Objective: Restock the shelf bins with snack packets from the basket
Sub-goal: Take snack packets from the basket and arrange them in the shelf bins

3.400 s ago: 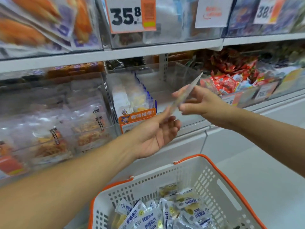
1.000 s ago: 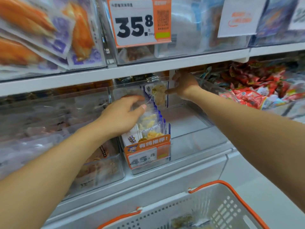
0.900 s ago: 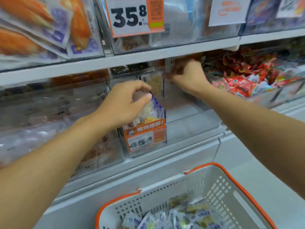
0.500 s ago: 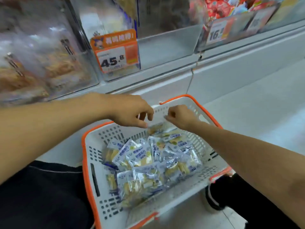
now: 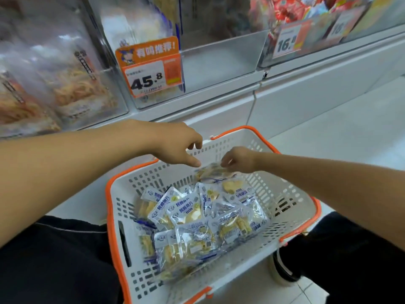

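Packets [image 5: 192, 218] in blue-and-white wrappers lie heaped in the white basket [image 5: 285, 194] with its orange rim, filling the floor of it from the middle toward 7 o'clock; the basket sits on the floor between the person's dark-clad knees. One more packet [image 5: 210, 172] is lifted clear of the heap at the basket's 12 o'clock side, blurred, and both hands meet on it. The left hand [image 5: 179, 148] comes in from 9 o'clock, its fingers curled down and its thumb tip at the packet's left edge; whether it truly pinches the packet I cannot tell. The right hand [image 5: 238, 160] comes in from 3 o'clock with its fingers curled tight round the packet's right end. Above, at 12 o'clock, a clear bin [image 5: 219, 58] stands on the shelf [image 5: 306, 71], with an orange price tag [image 5: 151, 66] reading 45.8 at its left front and a few packets behind that tag. At 10 o'clock, another bin [image 5: 65, 73] holds pale bagged snacks; at 1 o'clock, red packets [image 5: 285, 9] sit behind a tag reading 16
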`<control>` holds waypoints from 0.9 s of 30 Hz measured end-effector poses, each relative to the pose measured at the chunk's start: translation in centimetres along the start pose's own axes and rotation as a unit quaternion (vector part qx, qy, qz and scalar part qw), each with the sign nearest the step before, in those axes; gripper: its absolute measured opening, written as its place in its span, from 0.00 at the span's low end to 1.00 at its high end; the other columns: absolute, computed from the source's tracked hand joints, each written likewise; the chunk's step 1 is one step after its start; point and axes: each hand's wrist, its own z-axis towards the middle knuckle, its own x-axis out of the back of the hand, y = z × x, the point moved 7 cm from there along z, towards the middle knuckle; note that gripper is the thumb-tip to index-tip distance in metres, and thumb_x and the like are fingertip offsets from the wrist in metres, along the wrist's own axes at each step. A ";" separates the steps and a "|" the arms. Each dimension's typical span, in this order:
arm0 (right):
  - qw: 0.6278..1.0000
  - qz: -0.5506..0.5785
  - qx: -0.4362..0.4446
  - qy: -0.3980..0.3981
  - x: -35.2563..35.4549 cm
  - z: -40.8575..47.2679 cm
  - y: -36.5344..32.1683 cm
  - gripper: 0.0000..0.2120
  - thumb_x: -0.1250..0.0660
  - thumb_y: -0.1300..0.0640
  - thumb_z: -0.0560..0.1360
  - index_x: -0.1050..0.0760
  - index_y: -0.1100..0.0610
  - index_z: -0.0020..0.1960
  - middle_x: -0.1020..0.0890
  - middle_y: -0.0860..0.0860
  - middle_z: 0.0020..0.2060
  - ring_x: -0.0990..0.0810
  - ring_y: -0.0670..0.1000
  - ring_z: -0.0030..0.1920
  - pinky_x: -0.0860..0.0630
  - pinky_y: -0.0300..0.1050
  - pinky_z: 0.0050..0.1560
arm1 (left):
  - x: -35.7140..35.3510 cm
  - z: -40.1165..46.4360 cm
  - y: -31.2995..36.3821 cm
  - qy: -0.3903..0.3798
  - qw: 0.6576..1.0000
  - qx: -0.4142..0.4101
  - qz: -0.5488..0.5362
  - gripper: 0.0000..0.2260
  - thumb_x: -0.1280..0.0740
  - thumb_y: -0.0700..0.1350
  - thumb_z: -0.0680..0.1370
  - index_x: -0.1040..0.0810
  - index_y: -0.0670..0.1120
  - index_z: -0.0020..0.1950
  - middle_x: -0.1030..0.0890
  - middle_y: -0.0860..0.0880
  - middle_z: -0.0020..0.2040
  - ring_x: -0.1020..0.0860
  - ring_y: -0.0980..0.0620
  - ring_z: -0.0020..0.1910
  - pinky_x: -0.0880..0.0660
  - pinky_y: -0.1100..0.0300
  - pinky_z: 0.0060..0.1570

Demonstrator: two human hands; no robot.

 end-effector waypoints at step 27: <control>0.814 0.575 -0.002 0.081 17.8 -11.8 -6.8 0.14 0.34 0.50 0.76 0.21 0.58 0.57 0.16 0.57 0.49 0.16 0.54 0.41 0.17 0.45 0.35 | 6.8 -0.1 -1.6 0.187 0.541 -0.004 -0.820 0.15 0.34 0.33 0.78 0.23 0.39 0.64 0.17 0.37 0.55 0.17 0.41 0.54 0.19 0.46 0.51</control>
